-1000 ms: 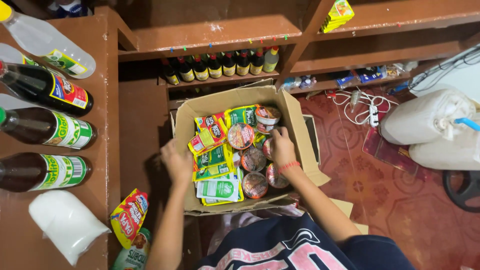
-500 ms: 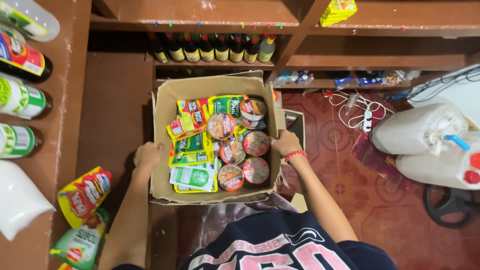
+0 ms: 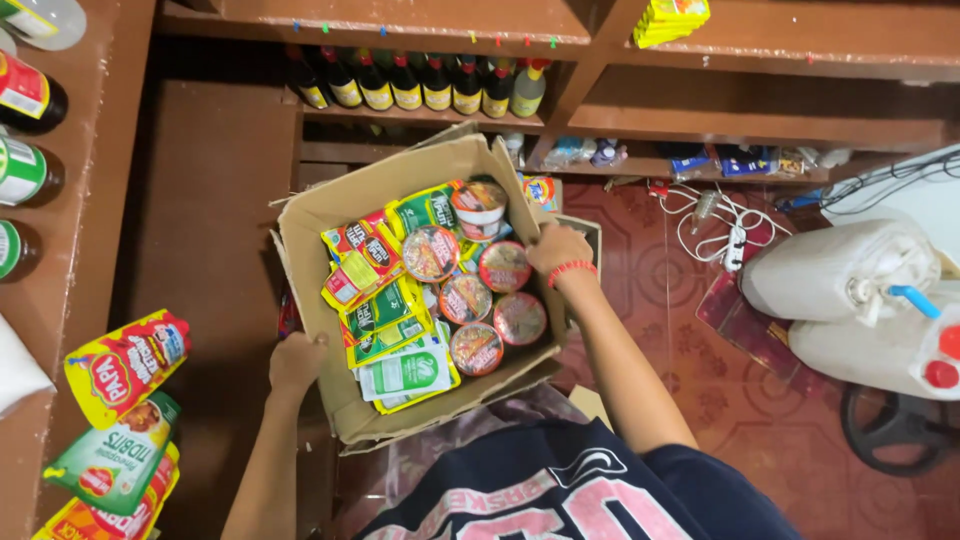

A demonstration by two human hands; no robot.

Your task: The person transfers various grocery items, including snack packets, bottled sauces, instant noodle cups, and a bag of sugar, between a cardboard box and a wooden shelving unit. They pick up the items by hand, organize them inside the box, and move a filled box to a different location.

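A brown cardboard box (image 3: pixel 330 215) is seen in the middle of the frame, with its flaps open. It is held on both sides. The left hand (image 3: pixel 297 362) is closed on the box's lower left edge. The right hand (image 3: pixel 558 247) is pressed on the box's right wall, with the fingers curled over the rim. A red band (image 3: pixel 572 268) is worn on the right wrist.

The box is filled with food. Round noodle cups (image 3: pixel 497 320) with shiny lids are packed on the right side of the box. Flat green, yellow and red packets (image 3: pixel 382 312) are stacked on the left side.

A row of dark bottles (image 3: pixel 420 88) is lined up on a wooden shelf (image 3: pixel 400 20) at the top of the frame, above the box. More bottles (image 3: pixel 25 100) are laid on their sides at the upper left. Bright sauce pouches (image 3: pixel 125 365) are seen at the lower left. Two big white jugs (image 3: pixel 850 285) are set on the red tiled floor (image 3: pixel 720 400) at the right. White cords and a power strip (image 3: pixel 735 245) are left on the floor near the jugs.
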